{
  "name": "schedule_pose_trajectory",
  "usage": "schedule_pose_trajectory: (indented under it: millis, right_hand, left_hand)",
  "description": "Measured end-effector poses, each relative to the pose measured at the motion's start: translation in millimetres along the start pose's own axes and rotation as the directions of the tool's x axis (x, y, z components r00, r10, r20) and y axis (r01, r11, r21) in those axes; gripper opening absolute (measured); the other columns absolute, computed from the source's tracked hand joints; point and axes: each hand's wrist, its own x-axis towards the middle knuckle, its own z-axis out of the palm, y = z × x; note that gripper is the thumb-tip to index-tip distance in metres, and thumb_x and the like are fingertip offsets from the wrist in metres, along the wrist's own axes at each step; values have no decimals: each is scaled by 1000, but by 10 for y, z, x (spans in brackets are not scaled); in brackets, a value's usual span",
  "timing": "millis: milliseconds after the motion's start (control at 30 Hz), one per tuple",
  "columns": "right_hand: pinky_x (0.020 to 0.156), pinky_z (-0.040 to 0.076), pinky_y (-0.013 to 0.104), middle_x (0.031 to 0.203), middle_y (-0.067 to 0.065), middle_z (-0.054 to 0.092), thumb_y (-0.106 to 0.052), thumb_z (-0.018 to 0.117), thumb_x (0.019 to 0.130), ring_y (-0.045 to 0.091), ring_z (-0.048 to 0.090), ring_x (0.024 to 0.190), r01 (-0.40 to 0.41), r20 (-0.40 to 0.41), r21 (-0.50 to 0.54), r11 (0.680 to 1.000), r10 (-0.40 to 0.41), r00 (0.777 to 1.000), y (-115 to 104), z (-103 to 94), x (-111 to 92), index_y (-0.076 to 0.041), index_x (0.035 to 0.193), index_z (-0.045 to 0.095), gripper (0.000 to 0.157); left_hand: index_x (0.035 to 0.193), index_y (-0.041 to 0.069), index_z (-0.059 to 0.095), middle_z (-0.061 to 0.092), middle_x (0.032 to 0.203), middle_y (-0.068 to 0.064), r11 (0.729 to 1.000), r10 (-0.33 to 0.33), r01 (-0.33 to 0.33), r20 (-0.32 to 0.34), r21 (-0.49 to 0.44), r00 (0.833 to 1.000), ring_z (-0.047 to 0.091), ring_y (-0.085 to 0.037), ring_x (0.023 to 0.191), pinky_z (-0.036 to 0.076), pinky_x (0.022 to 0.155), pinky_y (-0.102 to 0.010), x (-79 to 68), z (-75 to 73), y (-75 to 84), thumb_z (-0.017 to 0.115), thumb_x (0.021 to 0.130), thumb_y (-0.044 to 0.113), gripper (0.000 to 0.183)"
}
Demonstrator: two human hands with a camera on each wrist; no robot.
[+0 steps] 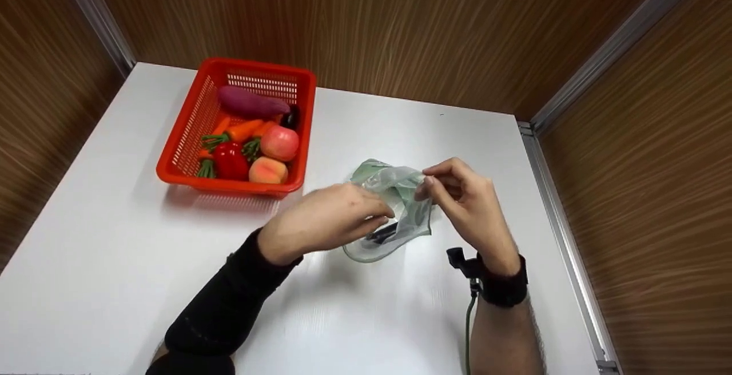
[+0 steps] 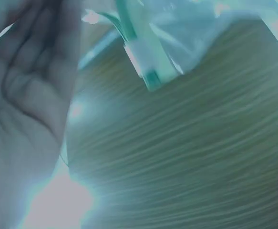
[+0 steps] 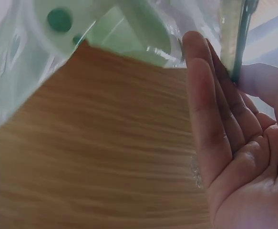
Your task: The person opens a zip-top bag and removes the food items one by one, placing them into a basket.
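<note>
Hands meet over the white table (image 1: 114,238); left hand (image 1: 326,218) and right hand (image 1: 466,200) pinch a clear plastic bag (image 1: 394,192), fingers clamped on its rim. Far left sits a red basket (image 1: 189,129) of produce.

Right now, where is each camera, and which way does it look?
Head: sits high, looks down at the table, basket and bag; both forearms show, left hand and right hand pinching the bag.
Left wrist: under that hand, looking up past the palm at the bag and wood wall.
Right wrist: same, past its palm to the bag.
All three share the bag.
</note>
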Motion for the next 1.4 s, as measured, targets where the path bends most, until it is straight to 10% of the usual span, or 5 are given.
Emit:
schedule_pose_trajectory:
  millis: [300, 833, 1100, 1267, 1400]
  right_hand:
    - [79, 70, 22, 98, 14, 89, 4, 72, 112, 7, 86, 91, 44, 33, 45, 998, -46, 998, -80, 45, -79, 8, 123, 75, 12]
    - [97, 74, 39, 117, 19, 87, -11, 66, 120, 27, 88, 110, -148, -10, -85, 985, 148, 989, 198, 32, 111, 2, 130, 74, 18]
    - [131, 52, 67, 161, 30, 69, -21, 64, 121, 49, 65, 154, -209, 215, -460, 863, 336, 917, 559, 139, 181, 4, 161, 62, 47]
    - [133, 51, 67, 163, 32, 67, -22, 66, 120, 51, 63, 156, -198, 265, -563, 803, 402, 877, 706, 226, 218, 6, 165, 58, 53]
    - [125, 56, 68, 159, 31, 71, -26, 65, 120, 50, 70, 149, -197, 330, -584, 788, 452, 829, 763, 284, 236, 2, 168, 56, 56]
  left_hand:
    - [125, 6, 76, 84, 111, -8, 955, -187, 218, -164, 201, 969, 87, -32, 100, 75, 82, -46, 142, 285, -16, 71, 116, 12, 12]
    - [137, 10, 78, 87, 121, -15, 964, -261, 262, -31, 42, 965, 86, -39, 108, 73, 89, -59, 195, 396, -180, 72, 116, 18, 23]
    - [106, 9, 75, 76, 87, -10, 958, -167, 181, -78, 222, 983, 80, -30, 80, 69, 69, -49, 122, 593, -329, 76, 109, 18, 10]
    - [101, 13, 73, 73, 82, -1, 857, -26, 94, -140, 506, 990, 71, -15, 67, 56, 52, -31, 100, 759, -392, 85, 102, 31, 22]
    - [111, 8, 74, 78, 90, -9, 923, -130, 146, -69, 357, 989, 78, -23, 73, 64, 56, -38, 150, 799, -442, 84, 102, 26, 22]
